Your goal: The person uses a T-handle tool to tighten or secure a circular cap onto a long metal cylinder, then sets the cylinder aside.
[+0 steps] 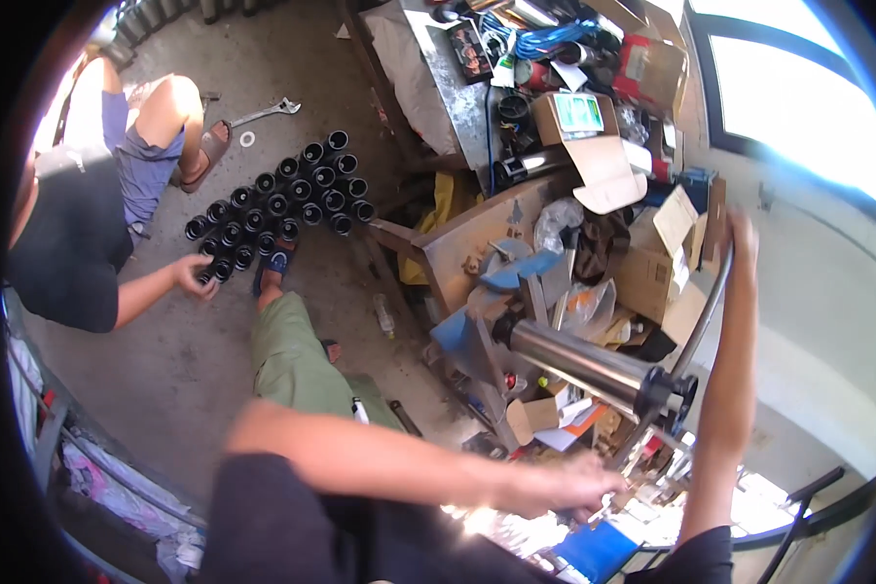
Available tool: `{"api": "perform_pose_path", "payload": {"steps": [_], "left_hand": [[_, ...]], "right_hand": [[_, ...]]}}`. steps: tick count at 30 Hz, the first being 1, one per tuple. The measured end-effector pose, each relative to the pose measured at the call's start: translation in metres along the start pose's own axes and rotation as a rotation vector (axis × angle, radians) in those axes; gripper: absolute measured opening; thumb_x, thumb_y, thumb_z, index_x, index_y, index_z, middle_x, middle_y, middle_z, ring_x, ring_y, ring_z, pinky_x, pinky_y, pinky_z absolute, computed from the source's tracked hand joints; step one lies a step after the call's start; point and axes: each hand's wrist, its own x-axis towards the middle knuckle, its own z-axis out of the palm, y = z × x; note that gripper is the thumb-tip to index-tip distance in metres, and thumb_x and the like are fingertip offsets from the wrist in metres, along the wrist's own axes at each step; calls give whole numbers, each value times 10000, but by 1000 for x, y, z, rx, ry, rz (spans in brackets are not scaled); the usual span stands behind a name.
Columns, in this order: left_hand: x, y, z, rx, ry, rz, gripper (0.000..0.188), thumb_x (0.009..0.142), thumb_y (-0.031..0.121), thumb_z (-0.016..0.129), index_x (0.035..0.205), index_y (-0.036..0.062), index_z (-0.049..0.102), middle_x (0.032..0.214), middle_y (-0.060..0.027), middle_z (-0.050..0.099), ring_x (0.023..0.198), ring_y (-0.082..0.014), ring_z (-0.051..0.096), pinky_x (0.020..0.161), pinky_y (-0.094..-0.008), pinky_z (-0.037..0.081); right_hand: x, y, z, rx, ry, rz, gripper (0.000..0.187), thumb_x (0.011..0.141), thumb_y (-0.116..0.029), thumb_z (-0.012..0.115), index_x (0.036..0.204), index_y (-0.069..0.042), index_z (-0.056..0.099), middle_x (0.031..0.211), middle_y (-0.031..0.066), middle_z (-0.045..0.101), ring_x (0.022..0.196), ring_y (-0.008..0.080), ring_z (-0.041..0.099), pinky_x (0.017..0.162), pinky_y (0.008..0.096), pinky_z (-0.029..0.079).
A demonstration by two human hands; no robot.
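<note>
There is one steel cylinder (579, 364), one long bar (708, 316), one co-worker (73, 229), one wrench (284, 107), one pale ring (252, 139) and one clear bottle (384, 316); black cylinders (278, 204) number roughly two dozen, packed too closely for certainty.

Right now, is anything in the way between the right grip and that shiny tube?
Nothing visible blocks it: the metal bar runs from the right grip to the black fitting on the shiny tube. A cardboard box sits left of the bar.
</note>
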Motion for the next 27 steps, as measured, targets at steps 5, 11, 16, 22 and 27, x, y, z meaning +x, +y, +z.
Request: {"api": "perform_pose_path", "payload": {"steps": [5,11,16,22,27], "left_hand": [[-79,109,56,695,242,-214,250,936,217,602,976,-28,578,704,-22,542,553,-112,524,453,-250,459],[-63,86,35,2237,703,402,173,847,169,622,942,26,597,777,-135,664,639,-264,684,542,-383,549],[2,59,56,2974,1839,361,173,943,187,488,907,104,635,795,-94,712,684,-255,736,558,-386,590],[-51,206,14,3348,1028,934,276,831,386,697,826,134,586,765,-75,655,684,-351,657,557,-444,504],[11,210,-7,3177,949,1050,299,903,384,627,780,114,594,751,-101,644,690,-368,628,581,-469,460]], "right_hand": [[-110,202,-103,192,57,454,228,820,-298,672,983,-139,677,630,16,490,441,134,432,396,335,345],[-80,118,-93,-408,0,-398,435,966,-442,576,1030,-40,731,904,174,675,863,260,648,759,397,488],[-102,207,-76,-956,352,-789,558,895,-62,552,1442,-135,471,893,178,644,819,387,635,707,485,517],[-418,103,-34,-550,427,-162,623,940,-641,486,822,-70,706,691,188,660,701,372,688,582,471,536],[-465,91,-88,-765,319,-276,746,867,-741,518,659,-43,678,627,167,629,652,332,674,600,411,529]]}}
